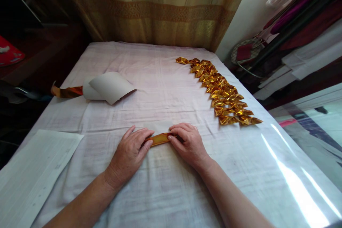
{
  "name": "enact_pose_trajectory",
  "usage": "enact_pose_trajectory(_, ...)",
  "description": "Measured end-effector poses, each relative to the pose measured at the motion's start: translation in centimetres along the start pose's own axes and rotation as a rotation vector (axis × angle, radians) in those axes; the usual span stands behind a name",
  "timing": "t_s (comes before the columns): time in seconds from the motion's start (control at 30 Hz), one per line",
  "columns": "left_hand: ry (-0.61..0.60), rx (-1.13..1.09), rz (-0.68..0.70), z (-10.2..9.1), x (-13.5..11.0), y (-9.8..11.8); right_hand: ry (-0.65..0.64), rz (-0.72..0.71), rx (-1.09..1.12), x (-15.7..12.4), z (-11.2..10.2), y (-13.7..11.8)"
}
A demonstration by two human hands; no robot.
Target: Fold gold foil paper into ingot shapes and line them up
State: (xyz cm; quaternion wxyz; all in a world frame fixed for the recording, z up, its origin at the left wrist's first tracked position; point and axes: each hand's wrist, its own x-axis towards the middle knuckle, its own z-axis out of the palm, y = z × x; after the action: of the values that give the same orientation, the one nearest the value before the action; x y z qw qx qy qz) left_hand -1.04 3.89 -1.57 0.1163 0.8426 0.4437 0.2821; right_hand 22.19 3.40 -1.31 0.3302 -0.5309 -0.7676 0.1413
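A narrow folded strip of gold foil paper (160,139) lies across the space between my hands at the middle of the table. My left hand (132,148) pinches its left end between thumb and fingers. At the other end, my right hand (187,145) grips it the same way, thumb in front. Both ends of the strip are partly hidden by my fingers. Beyond to the right, several folded gold foil pieces (223,94) stand in slanting rows. Farther left lies a curled sheet of pale paper (108,86), with orange-gold foil (72,92) sticking out of its left end.
A flat printed sheet (34,174) lies at the table's left front. The table (149,67) has a pale, wrinkled cloth cover. A patterned gold curtain (165,10) hangs behind it. Clothes (310,50) hang beyond the right edge, and a red object (9,51) is at far left.
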Motion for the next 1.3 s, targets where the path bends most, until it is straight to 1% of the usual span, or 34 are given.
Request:
enact_pose_trajectory(0.07, 0.021, 0.018, 0.014, 0.1, 0.0, -0.1, 0.024, 0.025, -0.012, 0.2, 0.3, -0.3)
enact_pose_trajectory(0.13, 0.011, 0.051, 0.056, 0.1, 0.0, 0.0, 0.043, 0.031, -0.027, 0.3, 0.5, -0.5)
enact_pose_trajectory(0.23, 0.003, 0.165, 0.115, -0.3, 0.1, 1.1, 0.064, 0.032, -0.048, 0.4, 0.6, -0.7)
enact_pose_trajectory(0.3, 0.019, 0.246, 0.149, -0.5, 0.1, 2.1, 0.071, 0.033, -0.052, 0.4, 0.7, -0.7)
enact_pose_trajectory(0.4, -0.027, 0.241, 0.261, -0.4, -0.2, 3.4, 0.076, 0.035, -0.045, 0.4, 0.7, -0.7)
enact_pose_trajectory(0.47, -0.061, 0.204, 0.31, -0.1, -0.6, 3.7, 0.075, 0.037, -0.039, 0.4, 0.7, -0.8)
enact_pose_trajectory(0.67, -0.113, 0.169, 0.274, 0.7, -1.1, 3.3, 0.069, 0.053, -0.036, 0.4, 0.8, -0.7)
enact_pose_trajectory(1.13, -0.14, 0.134, 0.241, 1.0, -1.2, 3.1, 0.038, 0.063, -0.049, 0.3, 0.7, -0.6)
enact_pose_trajectory(1.3, -0.136, 0.116, 0.229, 1.0, -1.3, 3.1, 0.049, 0.054, -0.07, 0.1, 0.8, -0.4)
